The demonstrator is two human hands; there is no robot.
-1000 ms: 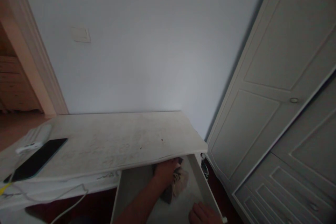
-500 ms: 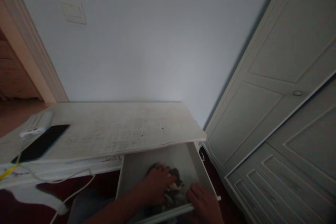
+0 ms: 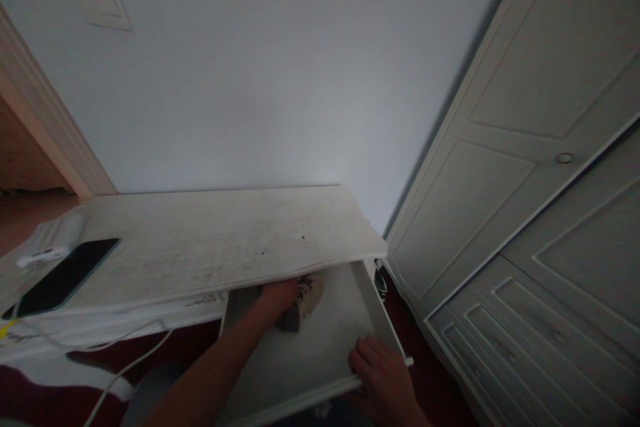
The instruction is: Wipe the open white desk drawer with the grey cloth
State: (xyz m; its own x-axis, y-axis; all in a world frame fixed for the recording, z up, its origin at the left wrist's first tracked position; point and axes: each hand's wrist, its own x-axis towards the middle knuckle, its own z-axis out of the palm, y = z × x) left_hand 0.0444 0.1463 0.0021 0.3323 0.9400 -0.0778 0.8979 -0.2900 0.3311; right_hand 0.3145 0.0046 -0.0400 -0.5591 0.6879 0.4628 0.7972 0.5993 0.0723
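A pale drawer (image 3: 327, 330) stands pulled out from under a worn white tabletop. My left hand (image 3: 281, 295) reaches to its back, partly under the tabletop edge, with the fingers hidden. Against that hand lies a crumpled bundle of brown and beige patterned cloth (image 3: 311, 293); a darker piece (image 3: 289, 319) of it hangs toward me. At the front right, my right hand (image 3: 377, 367) is closed over the drawer's front panel, fingers curled inside.
On the left of the tabletop (image 3: 210, 233) lie a dark flat device (image 3: 65, 277) and a white object (image 3: 53, 240). A white cable (image 3: 123, 370) hangs below. To the right stands a white wardrobe (image 3: 480, 213) with drawers. A wall (image 3: 260, 67) rises behind.
My left hand and the cloth bundle have moved from the drawer's front to its back, baring the drawer bottom. My right hand stays on the front panel. The view has shifted slightly right.
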